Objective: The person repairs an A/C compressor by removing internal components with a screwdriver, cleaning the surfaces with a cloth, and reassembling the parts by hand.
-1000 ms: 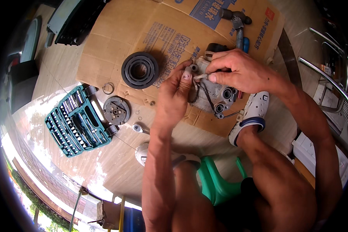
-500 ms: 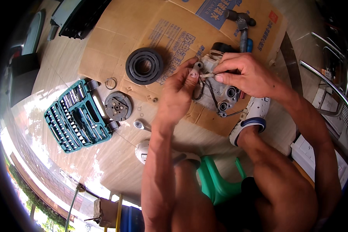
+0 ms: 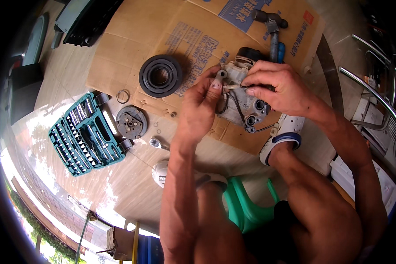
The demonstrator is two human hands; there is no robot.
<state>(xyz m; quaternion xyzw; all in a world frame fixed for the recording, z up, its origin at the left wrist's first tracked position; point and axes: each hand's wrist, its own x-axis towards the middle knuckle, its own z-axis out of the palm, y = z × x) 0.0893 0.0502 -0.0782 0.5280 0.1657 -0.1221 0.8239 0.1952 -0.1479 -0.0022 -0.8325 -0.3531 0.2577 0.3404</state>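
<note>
A grey metal compressor (image 3: 247, 104) with two round ports lies on flattened cardboard (image 3: 123, 53) in front of me. My left hand (image 3: 197, 105) is closed round its upper left side, the thumb pressed against a mounting lug (image 3: 222, 74). Just right of that thumb, a small pale connector (image 3: 232, 87) sits on a dark wire (image 3: 238, 109) that runs down over the housing. My right hand (image 3: 284, 88) pinches the wire's end at the connector between thumb and fingertips; the fingers partly hide it.
A black pulley (image 3: 161, 75) and a hammer (image 3: 273, 28) lie on the cardboard. Left are a clutch plate (image 3: 132, 122), a metal ring (image 3: 122, 96), a ratchet (image 3: 156, 143) and an open green socket set (image 3: 87, 134). A green stool (image 3: 246, 211) is beneath me; chrome rails (image 3: 369, 92) stand at right.
The view has shifted slightly, so the floor items sit a little further left. Both hands keep their grips at the compressor, with hardly any visible movement of the fingers.
</note>
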